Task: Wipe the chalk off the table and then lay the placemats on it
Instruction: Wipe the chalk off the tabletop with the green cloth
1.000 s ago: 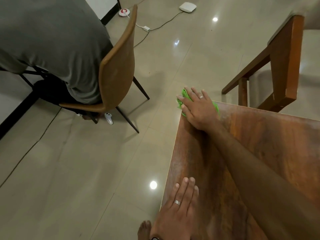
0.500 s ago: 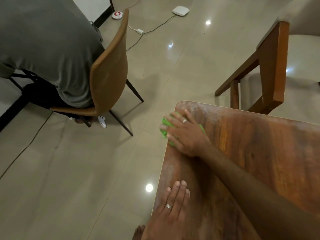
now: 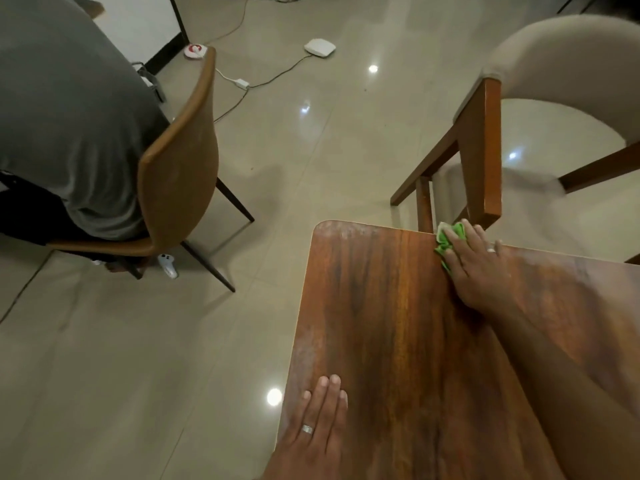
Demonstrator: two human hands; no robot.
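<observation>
The brown wooden table (image 3: 398,323) fills the lower right of the head view. Faint white chalk haze (image 3: 346,232) shows at its far left corner, along the left edge, and to the right of my right hand. My right hand (image 3: 479,268) presses flat on a green cloth (image 3: 446,239) at the table's far edge; most of the cloth is hidden under the palm. My left hand (image 3: 317,431) rests flat, fingers straight, on the table near its left edge. No placemats are in view.
A wooden chair with a cream cushion (image 3: 485,150) stands just beyond the table's far edge. A person in a grey shirt sits on a tan chair (image 3: 176,174) at the left. Cables and a white box (image 3: 320,48) lie on the tiled floor.
My right hand has slid the green cloth from the table's far left corner rightward along the far edge. The left hand stays flat on the table.
</observation>
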